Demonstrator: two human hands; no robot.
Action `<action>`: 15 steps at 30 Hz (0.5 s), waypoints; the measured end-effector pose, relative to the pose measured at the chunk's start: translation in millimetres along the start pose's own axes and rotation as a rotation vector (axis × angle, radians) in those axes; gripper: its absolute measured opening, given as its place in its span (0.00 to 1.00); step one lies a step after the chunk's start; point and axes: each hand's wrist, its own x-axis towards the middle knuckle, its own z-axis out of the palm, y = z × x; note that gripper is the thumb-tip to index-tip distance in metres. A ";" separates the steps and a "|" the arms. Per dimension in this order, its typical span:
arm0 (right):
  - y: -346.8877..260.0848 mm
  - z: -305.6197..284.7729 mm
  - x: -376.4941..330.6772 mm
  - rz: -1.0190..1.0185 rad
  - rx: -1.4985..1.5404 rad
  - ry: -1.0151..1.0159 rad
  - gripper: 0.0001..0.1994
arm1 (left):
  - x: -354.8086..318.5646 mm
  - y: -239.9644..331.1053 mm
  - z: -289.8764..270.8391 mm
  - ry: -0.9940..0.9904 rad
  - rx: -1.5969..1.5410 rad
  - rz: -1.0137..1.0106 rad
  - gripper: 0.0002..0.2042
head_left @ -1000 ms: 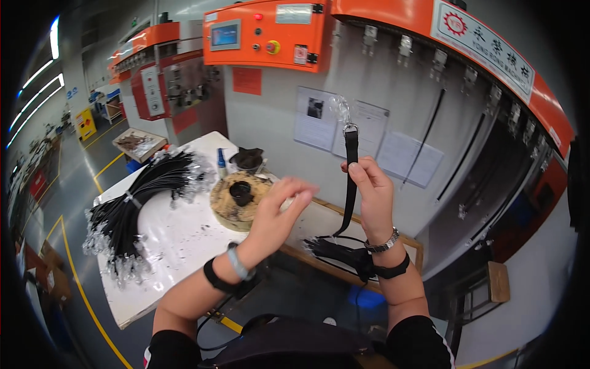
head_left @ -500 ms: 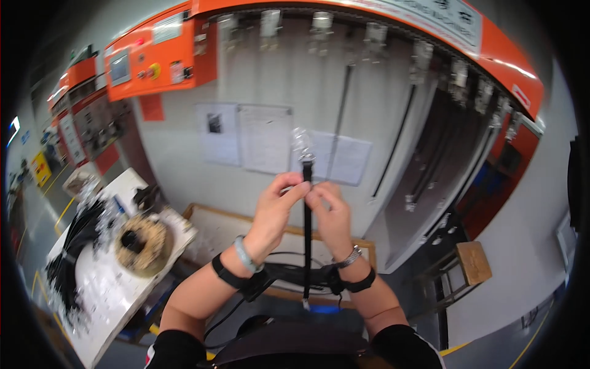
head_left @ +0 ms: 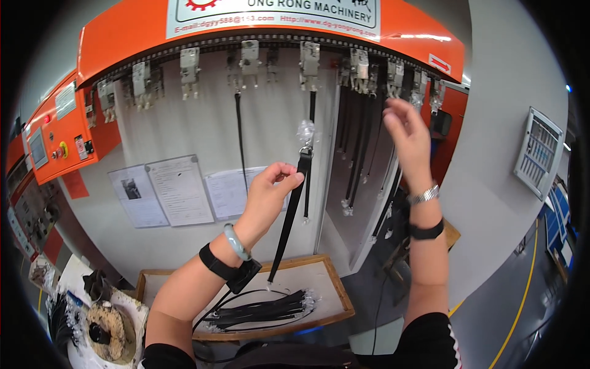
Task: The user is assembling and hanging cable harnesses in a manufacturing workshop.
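Observation:
Between its thumb and fingers, my left hand (head_left: 273, 190) pinches a flat black strap (head_left: 286, 227) just below its top end. A metal ring and a clear plastic wrapping (head_left: 305, 132) top the strap, which slants down toward a shallow tray. My right hand (head_left: 407, 132) is raised at the right, its fingers apart and loosely bent, nothing visible in them. Just above it are metal clips (head_left: 395, 72) hanging from the orange machine's chain. Behind the held strap, another thin black strap (head_left: 307, 197) hangs from a clip.
The orange machine (head_left: 418, 46) spans the top, with a control panel (head_left: 56, 138) at left. Several straps lie in a wood-rimmed tray (head_left: 344, 302) below. A white table (head_left: 132, 307) at lower left bears a round tan block (head_left: 107, 344). A wooden stool (head_left: 452, 234) stands at right.
My right hand has let go of the strap and moved up and right to the clips. My left hand still holds the strap. The view has turned right.

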 end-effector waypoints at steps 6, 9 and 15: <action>45.5 -53.9 83.3 0.115 -0.241 -0.002 0.19 | 58.9 -25.9 46.4 -0.077 0.086 0.205 0.08; 64.5 -54.7 112.0 0.173 -0.343 -0.038 0.21 | 81.6 -37.3 73.1 -0.093 0.103 0.194 0.07; 82.0 -48.7 129.9 0.399 -0.080 -0.169 0.20 | 115.4 -51.0 114.6 -0.120 0.150 0.200 0.05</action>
